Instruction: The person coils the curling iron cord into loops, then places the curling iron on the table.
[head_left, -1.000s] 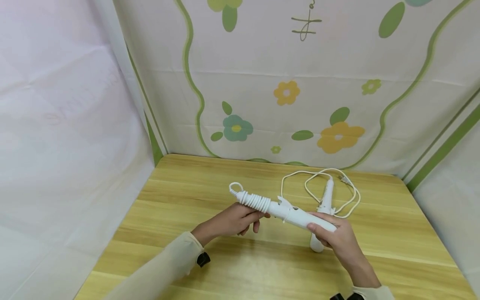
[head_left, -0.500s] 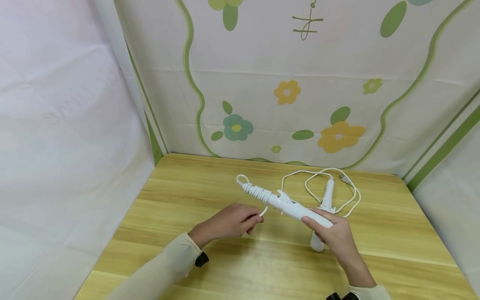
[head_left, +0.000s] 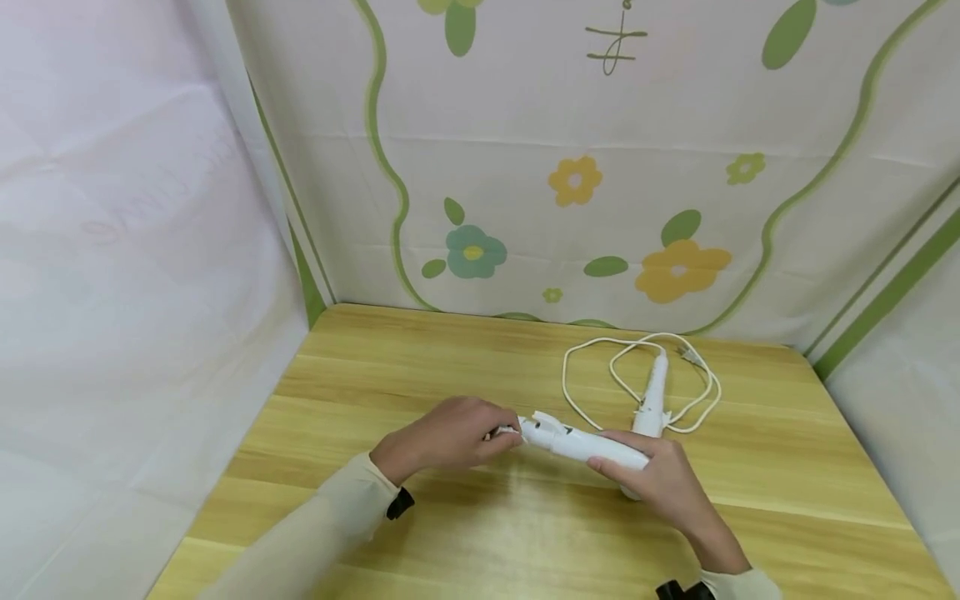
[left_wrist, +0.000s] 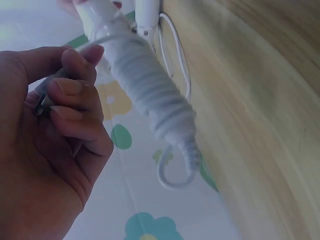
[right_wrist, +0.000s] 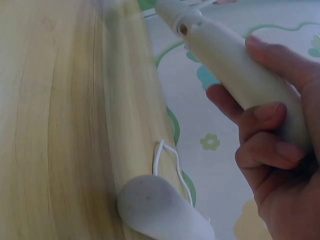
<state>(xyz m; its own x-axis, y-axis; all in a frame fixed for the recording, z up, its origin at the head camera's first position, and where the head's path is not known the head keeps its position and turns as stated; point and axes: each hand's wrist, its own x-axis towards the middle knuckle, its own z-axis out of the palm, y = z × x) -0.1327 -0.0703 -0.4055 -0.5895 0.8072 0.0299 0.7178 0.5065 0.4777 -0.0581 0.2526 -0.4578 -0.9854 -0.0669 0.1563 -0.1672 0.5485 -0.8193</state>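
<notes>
A white curling iron (head_left: 585,444) is held tilted above the table, its cord (left_wrist: 145,85) wound in several tight turns round the narrow handle end. My right hand (head_left: 660,479) grips the thick smooth end, fingers and thumb curled round it. With curled fingers, my left hand (left_wrist: 60,115) holds the cord's free end, and the plug (left_wrist: 41,104) shows its metal prongs inside the palm. In the head view the left hand (head_left: 453,433) covers the wound part. Under the right hand, a second white curling iron (head_left: 651,400) lies on the table, partly hidden.
The second iron's loose cord (head_left: 566,375) spreads in wide loops toward the back of the wooden table (head_left: 390,358), with its plug (head_left: 688,357) at the right. A flower-patterned cloth (head_left: 510,142) hangs behind the table's back edge, and pale cloth walls (head_left: 150,292) flank it.
The left hand has pulled the cord's free end out below the handle, then come up in front of the windings. The held curling iron has dropped lower and shifted slightly left with the right hand.
</notes>
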